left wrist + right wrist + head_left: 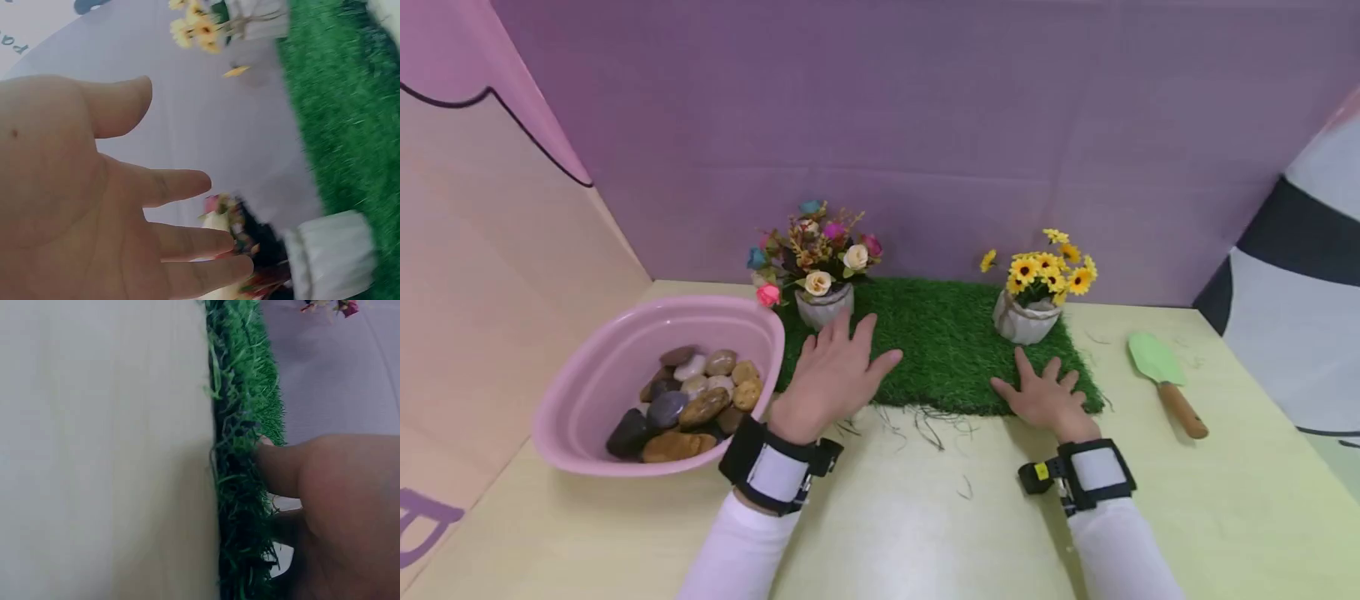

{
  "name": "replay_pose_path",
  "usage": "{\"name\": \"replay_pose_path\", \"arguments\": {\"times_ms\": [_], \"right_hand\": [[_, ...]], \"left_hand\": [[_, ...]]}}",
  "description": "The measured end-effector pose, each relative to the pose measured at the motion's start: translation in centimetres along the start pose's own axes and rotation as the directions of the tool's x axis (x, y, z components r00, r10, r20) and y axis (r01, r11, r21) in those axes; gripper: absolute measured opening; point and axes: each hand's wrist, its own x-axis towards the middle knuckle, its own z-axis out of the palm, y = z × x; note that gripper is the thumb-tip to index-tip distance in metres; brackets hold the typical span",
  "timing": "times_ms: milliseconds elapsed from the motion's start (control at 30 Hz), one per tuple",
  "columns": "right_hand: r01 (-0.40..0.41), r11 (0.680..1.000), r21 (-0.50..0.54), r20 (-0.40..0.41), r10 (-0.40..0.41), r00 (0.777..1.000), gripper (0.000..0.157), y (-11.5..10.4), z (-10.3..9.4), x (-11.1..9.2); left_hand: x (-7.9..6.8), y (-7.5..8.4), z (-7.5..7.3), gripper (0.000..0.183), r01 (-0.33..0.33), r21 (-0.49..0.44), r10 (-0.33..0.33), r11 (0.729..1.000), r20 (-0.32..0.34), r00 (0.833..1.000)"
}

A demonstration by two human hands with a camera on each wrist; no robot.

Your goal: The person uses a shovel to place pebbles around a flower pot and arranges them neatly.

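Note:
My left hand (832,372) is spread with straight fingers near the left end of a green artificial grass mat (936,346), beside a white pot of mixed artificial flowers (826,307). In the left wrist view its palm shows, holding nothing. My right hand (1043,397) lies with fingers splayed at the mat's front right edge, just in front of a white pot of yellow artificial flowers (1028,323). The right wrist view has its thumb (282,467) on the grass by the mat's frayed edge; the other fingers are partly hidden.
At the left stands a pink basin (572,417) holding several smooth stones (703,407). A small trowel (1167,379) with a green blade and wooden handle lies at the right. Loose grass strands (930,432) lie on the table before the mat; a purple backdrop (917,150) rises behind.

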Motion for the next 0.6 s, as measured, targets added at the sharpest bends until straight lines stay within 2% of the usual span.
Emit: {"name": "replay_pose_path", "arguments": {"times_ms": [267, 367, 500, 600], "right_hand": [[-0.03, 0.993, -0.118, 0.052, 0.036, 0.998, 0.084, -0.5, -1.3, 0.7], [-0.013, 0.989, -0.144, 0.059, 0.022, 0.998, 0.085, -0.6, -1.6, 1.0], [0.011, 0.986, -0.164, 0.068, 0.0, 0.998, 0.087, -0.7, -1.7, 1.1], [0.025, 0.983, -0.184, 0.079, -0.01, 0.997, 0.087, -0.6, -1.5, 1.1]], "left_hand": [[-3.0, 0.2, -3.4, 0.072, -0.014, -0.024, 0.013, 1.0, -0.054, 0.998], [-4.3, -0.3, -4.7, 0.074, 0.042, 0.014, -0.041, 0.999, -0.087, 0.995], [-6.0, -1.9, -6.7, 0.075, 0.176, 0.111, -0.158, 0.978, -0.151, 0.976], [-7.3, -3.9, -8.1, 0.077, 0.226, 0.149, -0.206, 0.963, -0.139, 0.969]]}}
